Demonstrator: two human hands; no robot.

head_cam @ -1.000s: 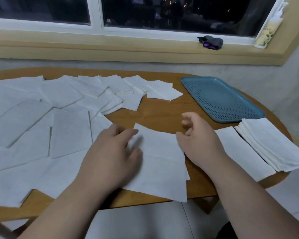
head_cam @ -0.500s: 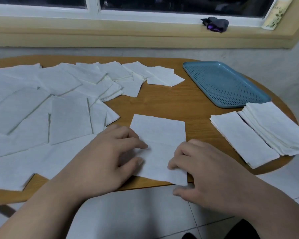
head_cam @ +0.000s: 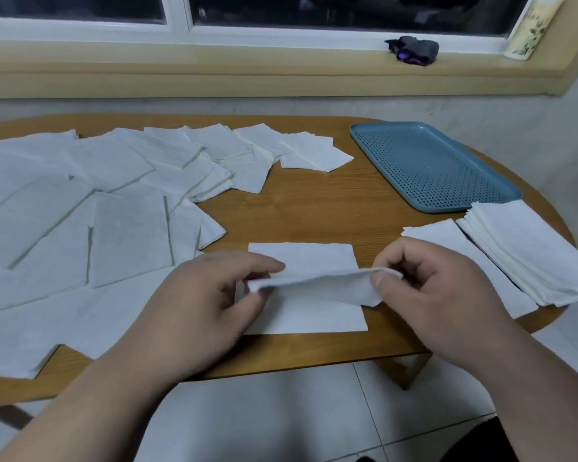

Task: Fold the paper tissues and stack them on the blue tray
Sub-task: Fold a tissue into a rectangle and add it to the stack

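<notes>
Head view: we see the left hand [head_cam: 211,305] and the right hand [head_cam: 437,295] each pinching one end of a paper tissue [head_cam: 311,288] between thumb and curled fingers. Its near edge is lifted over the half lying flat on the wooden surface [head_cam: 314,208]. To the right rests a stack of folded tissues [head_cam: 531,251], just beside the blue tray [head_cam: 431,165]. Loose tissues [head_cam: 80,211] spread out on the left.

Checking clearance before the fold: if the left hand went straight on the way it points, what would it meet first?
Probably the flat far half of the tissue that the left hand pinches; past it bare table, then the blue tray. Height is unclear.
</notes>
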